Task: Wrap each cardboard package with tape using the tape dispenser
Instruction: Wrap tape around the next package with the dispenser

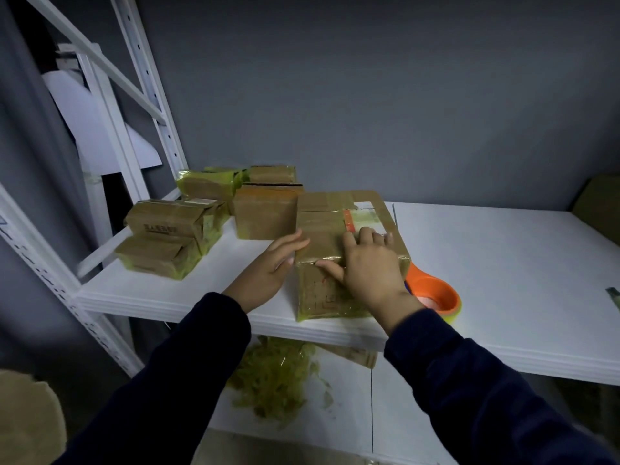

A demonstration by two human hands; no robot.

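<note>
A large cardboard package [327, 226] with glossy yellowish tape and a white label stands near the front edge of the white shelf [503, 263]. My right hand [369, 263] lies flat on its top near corner, fingers spread, thumb along the front edge. My left hand [273, 270] presses its straight fingers against the package's left side. An orange tape dispenser [432, 290] lies on the shelf just right of the package, partly hidden behind my right wrist.
Several smaller taped packages [188, 229] sit stacked at the shelf's back left, one [265, 213] touching the big package. White rack uprights [151, 95] rise on the left. Crumpled tape scraps [271, 377] lie on the lower shelf. A cardboard box [600, 206] stands far right.
</note>
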